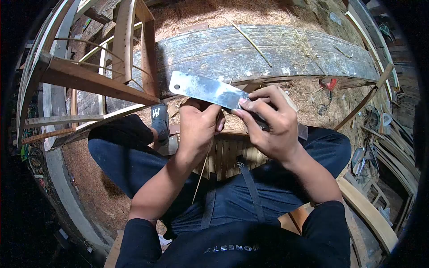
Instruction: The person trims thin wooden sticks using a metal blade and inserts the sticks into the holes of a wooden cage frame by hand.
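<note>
In my right hand is a broad-bladed knife, its fingers closed near the dark handle and the base of the blade. The shiny blade has a round hole near its far corner and points up to the left. My left hand is closed just below the blade, pinching a thin wooden or cane strip. The strip hangs down toward my lap, and its upper tip shows behind the blade. Where strip and blade meet is hidden by the blade and fingers.
Ahead lies a long worn plank with a loose thin stick on it. A wooden frame stands at left. A red-handled tool is under the plank's right side. Shavings cover the floor; curved wood strips lie at right.
</note>
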`<control>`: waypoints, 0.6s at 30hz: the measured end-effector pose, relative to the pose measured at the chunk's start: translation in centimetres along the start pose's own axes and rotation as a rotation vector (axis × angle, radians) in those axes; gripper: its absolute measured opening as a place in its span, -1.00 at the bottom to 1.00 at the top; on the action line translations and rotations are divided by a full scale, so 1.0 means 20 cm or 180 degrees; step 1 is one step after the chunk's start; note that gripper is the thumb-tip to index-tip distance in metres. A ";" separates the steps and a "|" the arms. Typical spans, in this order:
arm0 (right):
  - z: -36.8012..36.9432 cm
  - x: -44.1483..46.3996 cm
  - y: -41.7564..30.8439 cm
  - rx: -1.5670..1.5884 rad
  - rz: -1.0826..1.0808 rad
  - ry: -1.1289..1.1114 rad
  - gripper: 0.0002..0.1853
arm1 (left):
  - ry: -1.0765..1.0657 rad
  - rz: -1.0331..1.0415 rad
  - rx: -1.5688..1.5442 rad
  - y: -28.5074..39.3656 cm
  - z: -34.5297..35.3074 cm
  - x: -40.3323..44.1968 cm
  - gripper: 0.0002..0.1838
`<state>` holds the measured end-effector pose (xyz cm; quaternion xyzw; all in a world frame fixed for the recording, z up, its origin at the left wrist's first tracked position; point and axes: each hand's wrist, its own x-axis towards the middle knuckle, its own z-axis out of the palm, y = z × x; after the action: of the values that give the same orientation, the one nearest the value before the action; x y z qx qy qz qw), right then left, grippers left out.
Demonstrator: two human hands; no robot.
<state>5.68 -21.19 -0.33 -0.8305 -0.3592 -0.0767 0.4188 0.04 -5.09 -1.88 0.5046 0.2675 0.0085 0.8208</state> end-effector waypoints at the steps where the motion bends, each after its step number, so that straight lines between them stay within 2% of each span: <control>1: 0.00 0.00 0.00 0.0003 0.0002 0.0002 -0.83 | -0.0020 -0.0007 -0.0072 0.01 0.00 0.00 -0.91; 3: 0.00 0.00 0.00 -0.0035 0.0148 0.0004 -0.84 | 0.0021 0.0015 -0.0095 0.00 0.00 0.00 -0.91; 13: 0.00 0.00 0.01 -0.0041 -0.0066 0.0017 -0.85 | 0.0028 -0.0007 -0.0196 -0.03 0.00 -0.01 -0.87; 18: 0.01 0.00 -0.01 -0.0166 0.0046 0.0025 -0.85 | -0.0044 -0.0087 -0.0171 -0.02 -0.01 0.00 -0.86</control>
<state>5.48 -21.02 -0.25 -0.8434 -0.3494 -0.0862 0.3990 -0.19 -5.14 -2.30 0.4787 0.2684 0.0010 0.8359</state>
